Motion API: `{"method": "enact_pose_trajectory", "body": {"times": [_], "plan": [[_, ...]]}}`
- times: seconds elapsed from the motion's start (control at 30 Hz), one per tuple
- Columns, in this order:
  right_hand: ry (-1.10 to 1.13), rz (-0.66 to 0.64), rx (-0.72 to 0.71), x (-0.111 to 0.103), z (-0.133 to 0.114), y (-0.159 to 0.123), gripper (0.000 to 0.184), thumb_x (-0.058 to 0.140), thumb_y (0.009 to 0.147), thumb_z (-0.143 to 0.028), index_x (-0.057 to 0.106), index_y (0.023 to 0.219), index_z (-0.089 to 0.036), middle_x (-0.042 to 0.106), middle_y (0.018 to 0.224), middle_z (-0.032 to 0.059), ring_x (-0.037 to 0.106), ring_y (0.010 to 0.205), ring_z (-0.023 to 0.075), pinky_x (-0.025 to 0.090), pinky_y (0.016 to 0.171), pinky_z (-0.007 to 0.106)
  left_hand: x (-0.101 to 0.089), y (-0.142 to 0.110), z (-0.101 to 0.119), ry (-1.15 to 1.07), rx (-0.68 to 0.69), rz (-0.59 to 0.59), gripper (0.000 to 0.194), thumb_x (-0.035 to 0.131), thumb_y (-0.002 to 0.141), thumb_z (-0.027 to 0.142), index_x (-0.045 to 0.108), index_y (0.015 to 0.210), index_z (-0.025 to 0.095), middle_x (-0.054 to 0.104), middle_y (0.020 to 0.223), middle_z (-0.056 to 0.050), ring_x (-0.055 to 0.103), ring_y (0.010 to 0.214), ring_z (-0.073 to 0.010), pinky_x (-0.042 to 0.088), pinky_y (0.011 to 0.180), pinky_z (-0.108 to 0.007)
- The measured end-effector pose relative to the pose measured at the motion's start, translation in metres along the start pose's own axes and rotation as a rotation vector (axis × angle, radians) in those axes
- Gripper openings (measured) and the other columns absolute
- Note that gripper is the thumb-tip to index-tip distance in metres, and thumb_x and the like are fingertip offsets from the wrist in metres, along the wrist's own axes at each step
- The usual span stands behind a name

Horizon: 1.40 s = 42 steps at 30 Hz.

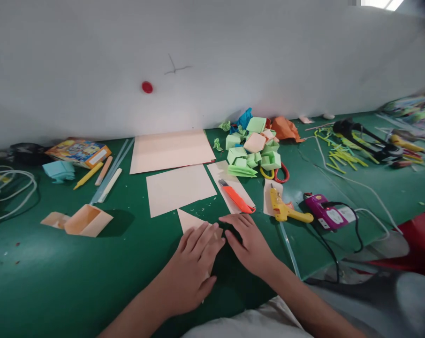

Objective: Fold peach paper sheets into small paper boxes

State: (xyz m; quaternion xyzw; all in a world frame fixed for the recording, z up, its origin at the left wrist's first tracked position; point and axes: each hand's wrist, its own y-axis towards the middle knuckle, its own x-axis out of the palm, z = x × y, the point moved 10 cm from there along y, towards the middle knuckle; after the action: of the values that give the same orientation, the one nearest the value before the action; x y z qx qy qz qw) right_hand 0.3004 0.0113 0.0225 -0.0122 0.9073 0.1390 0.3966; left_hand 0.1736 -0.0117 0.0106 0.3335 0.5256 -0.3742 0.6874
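My left hand (194,263) lies flat, fingers stretched out, on a small folded peach paper piece (189,220) on the green table (75,277). My right hand (249,241) rests beside it, fingers extended and pressed down, touching the paper's right edge. Just beyond the hands lie a peach square sheet (179,188) and an orange utility knife (236,197) on a paper strip.
A larger peach sheet (170,150) lies further back. Folded green and peach paper boxes (254,148) pile at centre back, with scissors (277,173). A yellow glue gun (286,209), a purple device (325,213), cables, an open peach paper box (87,219), pens and a booklet (79,151) surround.
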Motion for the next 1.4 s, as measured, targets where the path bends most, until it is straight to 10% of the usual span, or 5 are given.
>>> {"method": "enact_pose_trajectory", "body": {"times": [0.2, 0.5, 1.0, 1.2, 1.4], "plan": [[-0.088, 0.017, 0.023, -0.002, 0.016, -0.003, 0.03, 0.051, 0.098, -0.021, 0.063, 0.126, -0.024, 0.066, 0.126, 0.0084, 0.055, 0.119, 0.0287, 0.042, 0.105, 0.051, -0.004, -0.001, -0.011, 0.02, -0.084, 0.094, 0.09, 0.057, 0.091, 0.064, 0.025, 0.163, 0.021, 0.021, 0.17, -0.017, 0.017, 0.155, -0.0458, 0.015, 0.12, -0.07], [-0.062, -0.026, 0.025, -0.001, 0.011, 0.001, 0.025, 0.05, 0.1, -0.028, 0.069, 0.118, -0.025, 0.063, 0.124, 0.0079, 0.053, 0.117, 0.0281, 0.039, 0.103, 0.05, -0.024, -0.001, 0.005, -0.12, -0.036, 0.267, 0.069, 0.05, 0.085, 0.005, 0.041, 0.152, 0.018, 0.023, 0.169, -0.016, 0.024, 0.155, -0.0378, 0.038, 0.119, -0.057], [-0.096, 0.055, 0.119, 0.004, 0.026, -0.001, 0.051, 0.059, 0.094, -0.03, 0.049, 0.143, -0.022, 0.061, 0.139, 0.012, 0.05, 0.127, 0.0351, 0.04, 0.104, 0.057, -0.011, -0.028, -0.097, -0.776, -0.723, 0.578, 0.054, 0.048, 0.092, 0.018, 0.041, 0.145, 0.024, 0.061, 0.137, -0.014, 0.062, 0.128, -0.0317, 0.058, 0.099, -0.05], [0.179, 0.046, 0.254, 0.006, 0.039, 0.012, 0.04, 0.058, 0.091, -0.03, 0.06, 0.13, -0.022, 0.07, 0.086, 0.0022, 0.065, 0.081, 0.0236, 0.054, 0.081, 0.042, 0.003, -0.032, -0.117, -1.207, -0.772, 0.694, 0.057, 0.058, 0.086, 0.02, 0.048, 0.141, 0.027, 0.064, 0.136, -0.011, 0.065, 0.122, -0.0325, 0.063, 0.086, -0.045], [0.236, 0.198, 0.192, -0.017, 0.025, 0.028, 0.022, 0.062, 0.091, -0.034, 0.069, 0.109, -0.024, 0.07, 0.089, 0.0035, 0.065, 0.081, 0.021, 0.055, 0.075, 0.036, -0.011, -0.035, -0.12, -1.252, -0.645, 0.758, 0.063, 0.07, 0.086, 0.034, 0.049, 0.145, 0.027, 0.062, 0.142, -0.01, 0.062, 0.126, -0.0305, 0.06, 0.095, -0.043]]}}
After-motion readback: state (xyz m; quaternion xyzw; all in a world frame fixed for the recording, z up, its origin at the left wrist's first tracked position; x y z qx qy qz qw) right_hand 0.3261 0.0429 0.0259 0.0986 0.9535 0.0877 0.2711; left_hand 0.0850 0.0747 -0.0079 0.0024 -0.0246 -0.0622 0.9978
